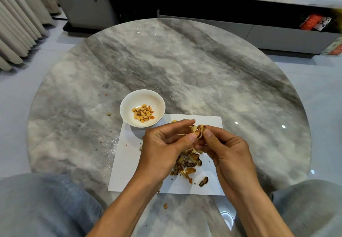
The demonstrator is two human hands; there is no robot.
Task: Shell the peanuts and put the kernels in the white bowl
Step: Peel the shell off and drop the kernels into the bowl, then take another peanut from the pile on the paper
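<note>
knees in grey-blue trousers [46, 205] sit at the bottom corners, both forearms reaching up between them over the round marble table [185, 66]. just nearer than the grip, under the wrists, a white sheet of paper [125, 172] lies on the table, and on it a heap of empty shells [187, 164] sits right below the hands, one dark half shell [203, 181] lying a little apart on the near right side of the heap. a small orange scrap [165, 205] lies off the paper, nearer still.

now the grip itself: left hand [162, 149] and right hand [227, 151] meet over the paper, thumbs and fingertips pinched tight on one cracked peanut [198, 131], held between them above the heap. the shell is split, its pale inside and a reddish kernel showing at the thumb tips. both hands are closed narrow on that one nut, left thumb pressing from the left, right thumb from the right.

beyond and left of the grip, the white bowl [127, 103] stands on the far left corner of the paper, close to the left fingertips but not touching them. a small pile of kernels [142, 113] lies in its bottom, golden, a few with red skin.

farther left of the bowl, tiny crumbs dot the bare table. past the table edge, a low cabinet [240, 14] and pleated curtains [18, 23].
</note>
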